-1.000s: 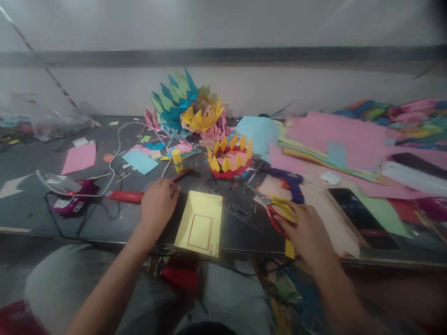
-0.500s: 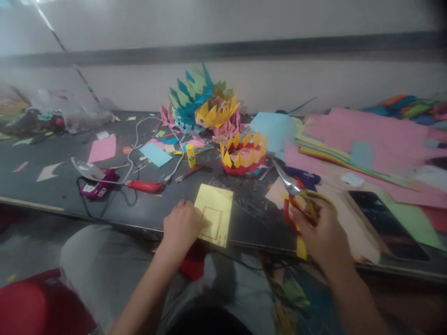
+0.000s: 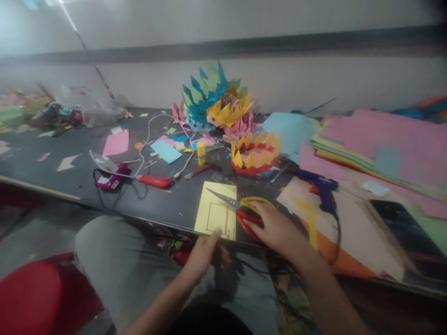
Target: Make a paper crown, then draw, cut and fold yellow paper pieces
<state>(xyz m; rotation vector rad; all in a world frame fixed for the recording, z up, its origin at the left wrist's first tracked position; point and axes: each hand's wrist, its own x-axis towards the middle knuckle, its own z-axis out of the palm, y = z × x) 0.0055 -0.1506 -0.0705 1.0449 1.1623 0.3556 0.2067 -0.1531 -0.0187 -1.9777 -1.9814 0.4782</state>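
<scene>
The yellow card (image 3: 215,215) lies at the worktop's (image 3: 164,201) front edge, a rectangle drawn on it. The left hand (image 3: 206,251) pinches its lower edge, thumb on top. The right hand (image 3: 274,225) grips the scissors (image 3: 239,204) by their red and yellow handles, blades over the card. Beyond stand a glue stick (image 3: 201,153) and a red-and-yellow paper crown (image 3: 256,159); a blue glue gun (image 3: 325,188) lies to the right.

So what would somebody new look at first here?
Probably the spiky paper pile, blue, green, yellow and pink, at the back of the dark table. Nearer stands a red and yellow paper ring; at the front edge, the right hand holds scissors over a yellow card.
</scene>
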